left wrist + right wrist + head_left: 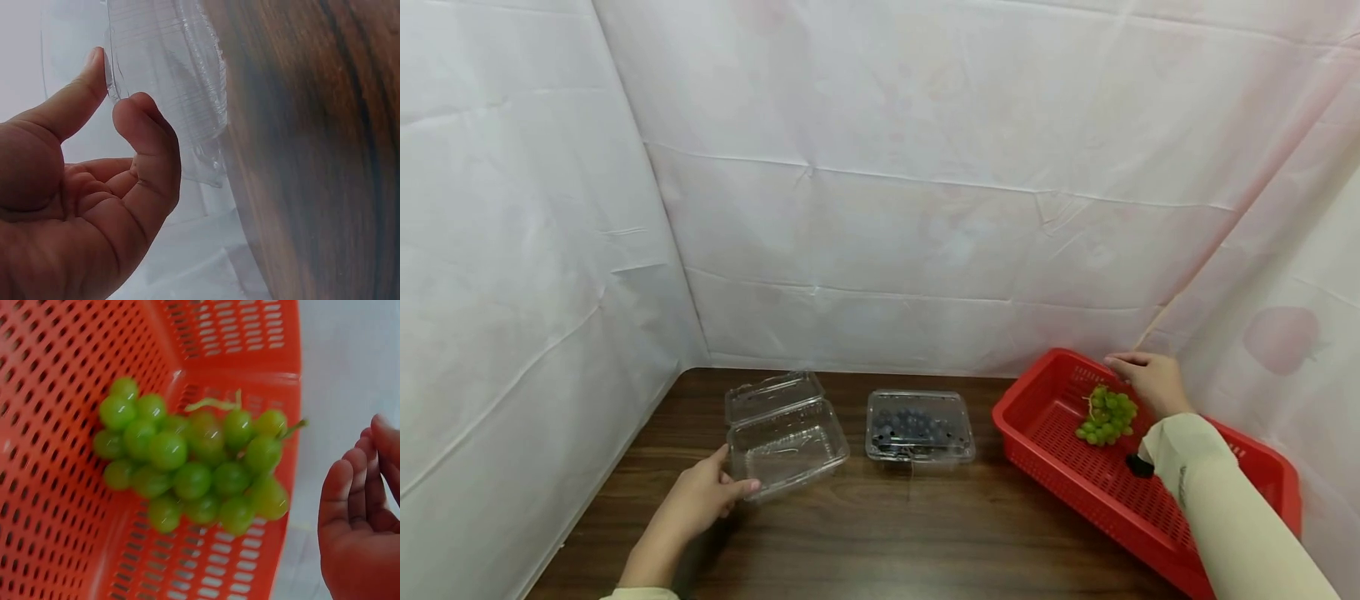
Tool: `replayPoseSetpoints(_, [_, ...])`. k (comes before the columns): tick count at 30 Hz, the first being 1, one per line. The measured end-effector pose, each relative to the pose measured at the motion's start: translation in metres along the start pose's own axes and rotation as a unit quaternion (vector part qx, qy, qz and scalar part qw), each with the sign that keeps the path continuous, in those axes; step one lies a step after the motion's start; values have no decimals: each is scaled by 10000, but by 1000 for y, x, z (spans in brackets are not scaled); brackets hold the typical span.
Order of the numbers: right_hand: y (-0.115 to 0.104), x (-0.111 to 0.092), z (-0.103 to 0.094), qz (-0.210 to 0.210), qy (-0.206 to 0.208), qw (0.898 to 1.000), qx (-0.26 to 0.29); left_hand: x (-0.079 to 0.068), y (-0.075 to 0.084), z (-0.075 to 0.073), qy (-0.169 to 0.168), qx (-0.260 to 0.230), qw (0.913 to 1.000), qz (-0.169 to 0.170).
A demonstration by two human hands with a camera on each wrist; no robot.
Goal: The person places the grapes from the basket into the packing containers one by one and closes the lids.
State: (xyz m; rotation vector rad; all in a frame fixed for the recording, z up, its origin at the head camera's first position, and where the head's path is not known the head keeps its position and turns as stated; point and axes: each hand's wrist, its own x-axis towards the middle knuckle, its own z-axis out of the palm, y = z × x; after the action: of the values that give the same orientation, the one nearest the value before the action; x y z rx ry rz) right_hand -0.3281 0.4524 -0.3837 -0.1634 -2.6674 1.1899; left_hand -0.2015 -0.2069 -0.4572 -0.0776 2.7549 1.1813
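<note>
My left hand (702,493) pinches the near left corner of a clear plastic clamshell box (786,454), which stands with its lid raised at the back. In the left wrist view, thumb and forefinger (147,125) lie on either side of the box's edge (162,69). A bunch of green grapes (1105,415) lies in the red basket (1022,450), its stem showing in the right wrist view. Above the basket's far side, beside the grapes, my right hand (1153,383) holds nothing, its fingers (337,494) loosely bent and apart from the bunch.
A lidded clear box (919,427) of dark grapes sits between the open box and the basket on the wooden table (880,533). Pale cloth walls (925,208) stand behind and at both sides.
</note>
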Motion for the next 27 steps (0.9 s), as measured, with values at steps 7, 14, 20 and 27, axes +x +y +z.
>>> replayPoseSetpoints(7, [13,-4,-6,200,-345,9988,-289,1,2,-1,65,61,10000,13])
replayPoseSetpoints(14, [24,-9,-8,291,-597,9969,-431,-1,2,-2,-8,-18,10000,-53])
replayPoseSetpoints(20, [28,-9,-7,8,-679,9934,-920,-2,2,-1,-41,-115,9998,-186])
replayPoseSetpoints(27, [30,-5,-6,-269,-888,9856,-1413,-2,1,-1,-28,-53,9999,-125])
